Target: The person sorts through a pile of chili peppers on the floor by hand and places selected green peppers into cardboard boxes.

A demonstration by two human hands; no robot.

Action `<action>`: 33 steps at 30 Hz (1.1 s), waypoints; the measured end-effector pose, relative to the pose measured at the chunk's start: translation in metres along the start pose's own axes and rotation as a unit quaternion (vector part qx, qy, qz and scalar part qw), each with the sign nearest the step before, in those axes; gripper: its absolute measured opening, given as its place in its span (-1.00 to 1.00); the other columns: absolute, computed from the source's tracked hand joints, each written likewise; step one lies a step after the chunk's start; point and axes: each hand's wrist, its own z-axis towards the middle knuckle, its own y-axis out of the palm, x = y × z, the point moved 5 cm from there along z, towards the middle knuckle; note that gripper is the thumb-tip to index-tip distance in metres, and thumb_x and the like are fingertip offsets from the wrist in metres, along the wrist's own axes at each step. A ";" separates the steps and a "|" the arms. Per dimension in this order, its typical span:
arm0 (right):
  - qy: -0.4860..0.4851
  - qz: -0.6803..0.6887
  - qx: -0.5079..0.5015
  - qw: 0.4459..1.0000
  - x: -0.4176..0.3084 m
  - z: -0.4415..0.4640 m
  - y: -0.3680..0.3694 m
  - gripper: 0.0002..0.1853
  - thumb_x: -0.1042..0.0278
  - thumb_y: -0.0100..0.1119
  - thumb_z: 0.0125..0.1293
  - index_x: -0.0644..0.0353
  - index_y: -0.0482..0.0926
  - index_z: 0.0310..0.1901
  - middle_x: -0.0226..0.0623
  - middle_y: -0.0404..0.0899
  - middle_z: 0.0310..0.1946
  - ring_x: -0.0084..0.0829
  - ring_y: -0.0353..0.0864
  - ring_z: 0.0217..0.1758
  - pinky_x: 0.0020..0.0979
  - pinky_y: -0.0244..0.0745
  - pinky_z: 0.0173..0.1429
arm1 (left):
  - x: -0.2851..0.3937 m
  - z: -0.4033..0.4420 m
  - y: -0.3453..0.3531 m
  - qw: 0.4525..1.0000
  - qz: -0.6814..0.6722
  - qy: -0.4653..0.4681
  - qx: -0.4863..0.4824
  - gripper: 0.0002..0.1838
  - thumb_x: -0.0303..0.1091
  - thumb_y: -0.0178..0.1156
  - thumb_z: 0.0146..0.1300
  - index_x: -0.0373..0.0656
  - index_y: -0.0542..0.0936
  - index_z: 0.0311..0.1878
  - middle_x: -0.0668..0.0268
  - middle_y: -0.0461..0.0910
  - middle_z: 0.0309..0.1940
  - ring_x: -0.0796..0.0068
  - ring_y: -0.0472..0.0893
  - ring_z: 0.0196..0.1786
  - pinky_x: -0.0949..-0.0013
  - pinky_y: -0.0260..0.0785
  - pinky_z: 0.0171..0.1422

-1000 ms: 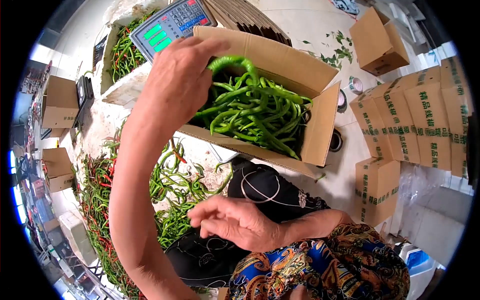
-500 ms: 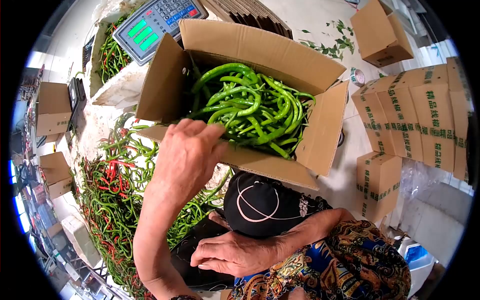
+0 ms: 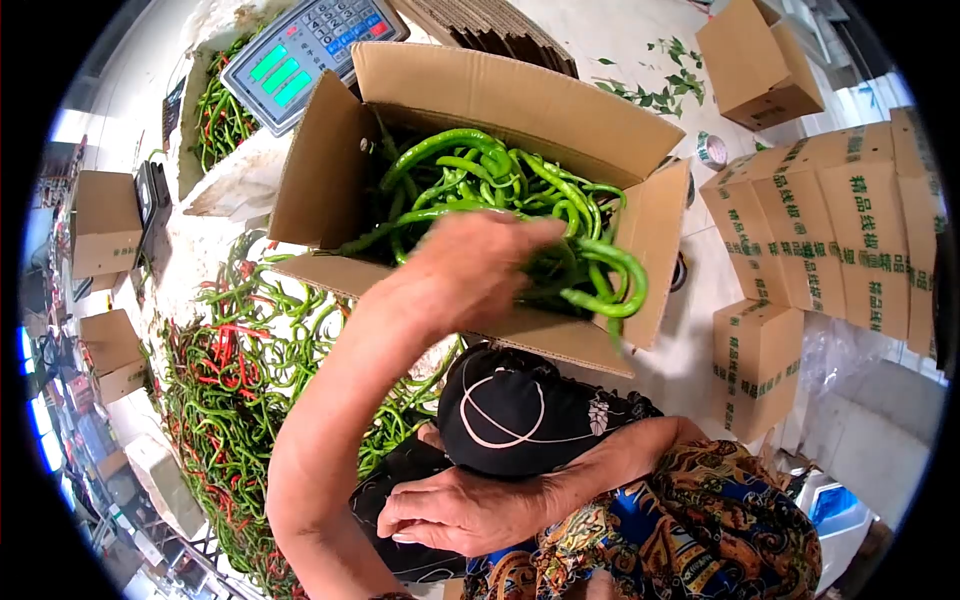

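My left hand [image 3: 470, 265], blurred by motion, is over the open cardboard box [image 3: 550, 95]. It is closed around several long green chili peppers [image 3: 622, 275], whose curved ends stick out to its right. Beneath and behind it, more green chilies [image 3: 450, 150] fill the box in a tangle. Nearer to me, my right hand [image 3: 450, 510] rests over dark cloth with its fingers loosely bent and apart, holding nothing. Black fabric with a pale looped line [image 3: 500, 410] lies between my right forearm and the box.
Left of the box spreads a large heap of green and red chilies [image 3: 220, 420]. A digital scale [image 3: 300, 65] stands at the upper left, beside flattened cardboard [image 3: 490, 30]. Printed cartons [image 3: 820, 230] are stacked at right, near a tape roll [image 3: 711, 150]. Loose leaves [image 3: 660, 90] litter the floor.
My left hand has moved right, from the box's near left edge to over its middle, and green chilies now stick out from it over the near right side. My right hand stays put.
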 end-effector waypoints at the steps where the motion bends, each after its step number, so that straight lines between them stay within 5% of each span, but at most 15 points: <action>1: 0.001 0.004 -0.001 1.000 -0.003 0.000 -0.002 -0.90 0.51 0.13 0.28 0.28 0.44 -0.21 -0.16 0.52 -0.37 -0.09 0.57 -0.29 -0.21 0.46 -0.22 | -0.013 -0.009 -0.009 0.995 0.074 -0.060 0.027 -0.50 -0.55 0.21 0.05 -0.21 0.50 0.15 -0.02 0.58 -0.15 -0.06 0.58 -0.06 0.11 0.46 0.06; 2: 0.002 0.010 -0.002 1.000 -0.005 -0.001 -0.004 -0.90 0.51 0.14 0.28 0.28 0.44 -0.22 -0.16 0.52 -0.37 -0.09 0.57 -0.29 -0.21 0.46 -0.22 | -0.024 -0.021 -0.020 0.980 0.147 -0.121 0.054 -0.46 -0.55 0.28 0.03 -0.23 0.48 0.17 -0.01 0.59 -0.11 -0.05 0.58 -0.04 0.13 0.46 0.08; 4: 0.012 0.023 -0.008 1.000 -0.007 -0.001 -0.006 -0.90 0.51 0.14 0.28 0.28 0.44 -0.22 -0.16 0.52 -0.37 -0.09 0.57 -0.29 -0.20 0.46 -0.22 | -0.018 -0.053 -0.044 0.975 0.050 -0.151 0.152 -0.47 -0.48 0.32 0.03 -0.23 0.50 0.14 0.00 0.57 -0.14 -0.01 0.58 -0.09 0.17 0.45 0.04; 8: 0.016 0.024 -0.019 0.999 -0.007 0.000 -0.004 -0.90 0.51 0.14 0.28 0.29 0.43 -0.23 -0.15 0.53 -0.37 -0.09 0.57 -0.28 -0.20 0.46 -0.21 | 0.010 -0.090 -0.035 0.989 0.081 -0.039 0.118 -0.42 -0.27 0.44 -0.07 -0.15 0.56 0.09 0.14 0.57 -0.20 0.08 0.54 -0.10 0.08 0.35 0.02; 10: 0.006 0.024 -0.011 1.000 -0.003 -0.002 0.001 -0.90 0.51 0.14 0.28 0.29 0.44 -0.23 -0.15 0.53 -0.37 -0.08 0.57 -0.29 -0.20 0.45 -0.22 | 0.010 -0.090 -0.010 0.966 0.232 -0.077 0.082 -0.86 -0.33 0.25 0.08 -0.11 0.60 -0.27 0.31 0.56 -0.26 0.28 0.55 -0.10 0.21 0.36 -0.02; 12: -0.003 0.024 -0.011 1.000 0.000 0.000 0.006 -0.90 0.52 0.14 0.27 0.29 0.44 -0.24 -0.14 0.53 -0.38 -0.08 0.58 -0.30 -0.21 0.45 -0.23 | 0.010 -0.075 -0.001 0.949 0.301 -0.048 0.077 -0.93 -0.34 0.15 0.13 -0.06 0.54 -0.43 0.33 0.57 -0.40 0.32 0.61 -0.23 0.22 0.43 -0.18; 14: 0.006 0.025 -0.020 0.999 0.000 -0.004 0.012 -0.90 0.52 0.13 0.26 0.30 0.43 -0.24 -0.13 0.53 -0.39 -0.08 0.58 -0.30 -0.21 0.45 -0.23 | -0.027 -0.046 -0.029 0.943 0.298 -0.112 0.097 -0.95 -0.33 0.16 0.11 0.00 0.55 -0.45 0.32 0.55 -0.56 0.30 0.64 -0.42 0.20 0.46 -0.39; 16: 0.042 0.045 -0.044 0.997 0.005 -0.003 0.019 -0.90 0.52 0.14 0.26 0.30 0.44 -0.25 -0.12 0.53 -0.40 -0.08 0.58 -0.30 -0.20 0.45 -0.22 | -0.015 -0.026 -0.053 0.940 0.292 -0.053 0.170 -0.98 -0.33 0.18 0.08 0.06 0.57 -0.42 0.34 0.50 -0.70 0.29 0.63 -0.56 0.15 0.46 -0.49; 18: 0.021 0.046 -0.042 0.998 0.009 -0.008 0.025 -0.90 0.51 0.14 0.25 0.30 0.44 -0.25 -0.12 0.53 -0.41 -0.09 0.58 -0.30 -0.20 0.45 -0.22 | 0.004 -0.027 -0.007 0.939 0.329 -0.061 0.083 -0.98 -0.34 0.17 0.06 0.01 0.54 -0.42 0.34 0.51 -0.54 0.27 0.60 -0.44 0.21 0.46 -0.40; 20: 0.020 0.038 -0.048 0.998 0.008 -0.008 0.023 -0.90 0.50 0.15 0.25 0.29 0.45 -0.25 -0.12 0.54 -0.40 -0.10 0.59 -0.30 -0.19 0.45 -0.21 | 0.035 -0.051 0.026 0.949 0.291 0.044 0.114 -0.96 -0.38 0.14 0.06 0.03 0.55 -0.41 0.36 0.51 -0.53 0.30 0.60 -0.43 0.24 0.49 -0.38; 23: 0.012 0.032 -0.050 0.998 0.002 -0.010 0.021 -0.90 0.50 0.15 0.24 0.30 0.44 -0.27 -0.12 0.55 -0.39 -0.10 0.59 -0.29 -0.21 0.45 -0.20 | 0.014 -0.054 0.014 0.970 0.236 0.000 0.067 -0.94 -0.42 0.18 0.03 0.00 0.55 -0.41 0.36 0.49 -0.55 0.30 0.60 -0.42 0.22 0.49 -0.38; 27: 0.041 0.039 -0.056 0.997 0.005 -0.012 0.023 -0.90 0.51 0.13 0.25 0.31 0.44 -0.27 -0.12 0.54 -0.40 -0.11 0.59 -0.30 -0.23 0.45 -0.20 | 0.018 -0.042 -0.014 0.957 0.255 -0.023 0.137 -0.94 -0.42 0.18 -0.01 -0.01 0.56 -0.44 0.38 0.50 -0.55 0.31 0.61 -0.39 0.17 0.46 -0.39; 30: -0.004 0.044 -0.037 0.998 0.004 -0.008 0.021 -0.91 0.51 0.13 0.25 0.31 0.44 -0.27 -0.11 0.54 -0.41 -0.11 0.59 -0.31 -0.23 0.45 -0.22 | 0.042 -0.060 0.016 0.974 0.223 0.023 0.043 -0.88 -0.44 0.16 0.01 0.04 0.59 -0.37 0.41 0.51 -0.48 0.34 0.61 -0.30 0.20 0.48 -0.34; 33: 0.016 0.041 -0.088 0.995 0.008 -0.014 0.025 -0.88 0.45 0.08 0.32 0.30 0.45 -0.19 -0.18 0.52 -0.28 -0.16 0.58 -0.19 -0.25 0.47 -0.11 | 0.019 -0.057 -0.001 0.978 0.203 -0.050 0.010 -0.92 -0.38 0.14 0.05 -0.01 0.56 -0.34 0.33 0.55 -0.46 0.29 0.64 -0.30 0.19 0.50 -0.27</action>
